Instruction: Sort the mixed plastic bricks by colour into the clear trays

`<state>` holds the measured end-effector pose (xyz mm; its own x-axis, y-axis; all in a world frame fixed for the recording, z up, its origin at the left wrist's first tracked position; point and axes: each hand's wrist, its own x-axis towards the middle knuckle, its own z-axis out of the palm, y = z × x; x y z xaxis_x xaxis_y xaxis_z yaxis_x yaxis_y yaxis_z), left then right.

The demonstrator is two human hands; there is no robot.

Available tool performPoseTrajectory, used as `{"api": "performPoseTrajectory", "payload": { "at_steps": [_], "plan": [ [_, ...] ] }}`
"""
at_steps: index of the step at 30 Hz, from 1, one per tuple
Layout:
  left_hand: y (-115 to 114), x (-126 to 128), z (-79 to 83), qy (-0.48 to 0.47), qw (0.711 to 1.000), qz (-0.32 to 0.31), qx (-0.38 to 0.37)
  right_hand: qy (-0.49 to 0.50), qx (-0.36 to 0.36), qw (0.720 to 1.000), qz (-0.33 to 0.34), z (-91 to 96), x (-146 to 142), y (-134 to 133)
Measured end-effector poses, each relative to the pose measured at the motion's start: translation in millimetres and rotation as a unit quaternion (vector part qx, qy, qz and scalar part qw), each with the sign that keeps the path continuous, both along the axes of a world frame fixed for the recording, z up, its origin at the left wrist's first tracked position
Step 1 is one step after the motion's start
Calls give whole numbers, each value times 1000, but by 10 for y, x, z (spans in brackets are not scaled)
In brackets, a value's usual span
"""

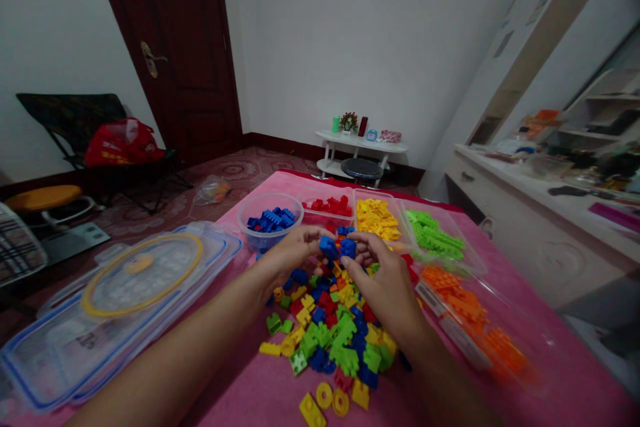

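Above a mixed pile of toy building bricks [345,333], both of my hands are closed on blue pieces. Between the fingers of my left hand [296,248] is a blue building brick [328,247]. A second blue building brick [348,249] sits in my right hand [389,275], close beside the first; whether the two touch I cannot tell. The loose pile below is red, yellow, green and blue. Just beyond my left hand stands a round clear tub [245,230] with blue bricks in it.
Clear boxes hold red bricks [330,205], yellow bricks [377,219], green bricks [434,233] and orange bricks [465,307] along the back and right. Stacked clear lids [125,307] lie at the left on the pink tablecloth [225,380]. A drawer cabinet [525,213] stands to the right.
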<state>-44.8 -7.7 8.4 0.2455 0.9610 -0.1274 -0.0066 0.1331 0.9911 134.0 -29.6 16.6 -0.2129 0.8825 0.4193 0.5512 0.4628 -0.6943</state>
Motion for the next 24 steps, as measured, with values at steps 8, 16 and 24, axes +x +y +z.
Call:
{"api": "performPoseTrajectory", "payload": {
  "at_steps": [8, 16, 24],
  "plan": [
    [-104, 184, -78, -248, 949, -102, -167, -15, -2, 999, 42, -83, -39, -10],
    [-135, 126, 75, -141, 987, -50, -51, 38, 17, 999, 25, 0, -42, -19],
    [60, -534, 263, 443, 807, 239, 309, -24, -1, 996, 89, -46, -155, -133]
  ]
}}
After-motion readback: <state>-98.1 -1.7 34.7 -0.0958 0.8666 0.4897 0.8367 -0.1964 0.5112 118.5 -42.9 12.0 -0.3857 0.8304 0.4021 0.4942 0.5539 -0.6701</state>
